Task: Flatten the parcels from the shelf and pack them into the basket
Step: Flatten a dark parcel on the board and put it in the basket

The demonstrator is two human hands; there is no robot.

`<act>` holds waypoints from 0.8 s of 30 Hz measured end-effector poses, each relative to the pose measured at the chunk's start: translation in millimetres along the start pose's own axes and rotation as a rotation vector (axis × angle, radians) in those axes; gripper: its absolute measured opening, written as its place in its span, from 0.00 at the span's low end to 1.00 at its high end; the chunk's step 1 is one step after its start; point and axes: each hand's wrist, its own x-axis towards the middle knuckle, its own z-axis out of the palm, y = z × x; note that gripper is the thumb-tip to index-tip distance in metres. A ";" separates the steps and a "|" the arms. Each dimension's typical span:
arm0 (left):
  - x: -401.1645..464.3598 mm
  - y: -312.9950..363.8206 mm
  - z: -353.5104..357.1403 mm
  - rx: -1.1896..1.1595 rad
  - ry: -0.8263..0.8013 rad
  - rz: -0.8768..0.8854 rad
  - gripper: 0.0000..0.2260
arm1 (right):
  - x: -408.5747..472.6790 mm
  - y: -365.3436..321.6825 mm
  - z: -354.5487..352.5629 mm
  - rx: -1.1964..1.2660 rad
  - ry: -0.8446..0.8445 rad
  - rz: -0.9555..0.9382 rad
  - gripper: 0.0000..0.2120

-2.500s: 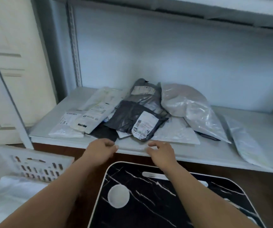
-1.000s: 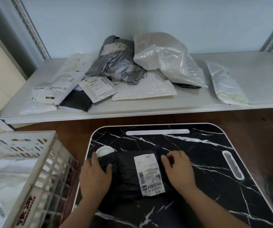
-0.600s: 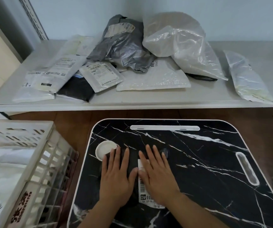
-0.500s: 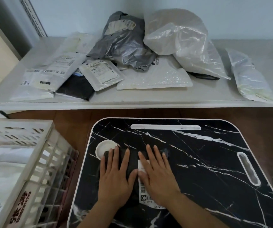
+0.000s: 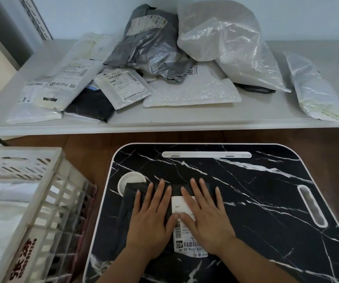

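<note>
Black parcel (image 5: 130, 198), crinkled, under flat hands (image 5: 180, 218)

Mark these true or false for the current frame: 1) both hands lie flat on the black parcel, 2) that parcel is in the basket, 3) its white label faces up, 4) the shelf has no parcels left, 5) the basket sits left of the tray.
1) True. The left hand and right hand press flat, fingers straight, on the black parcel.
2) False. It lies on the black marble-pattern tray, not in the white basket.
3) True. The shipping label faces up, partly under the right hand.
4) False. Several remain on the shelf, including a grey parcel and a clear bag.
5) True.
</note>
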 end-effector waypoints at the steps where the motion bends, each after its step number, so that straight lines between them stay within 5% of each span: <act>1: 0.0 0.6 -0.1 0.003 -0.011 0.000 0.29 | 0.8 -0.7 0.4 -0.009 0.014 -0.006 0.29; 10: 2.4 0.5 0.6 0.015 -0.074 -0.005 0.29 | 4.1 1.2 4.5 -0.049 0.023 -0.013 0.29; 19: 6.7 1.9 -16.5 0.047 -0.170 -0.016 0.34 | 8.0 -3.7 -22.5 -0.058 -0.169 -0.023 0.34; 24: -10.6 9.5 -31.7 0.004 -0.132 -0.037 0.31 | -4.5 -27.4 -27.8 -0.036 -0.092 -0.073 0.32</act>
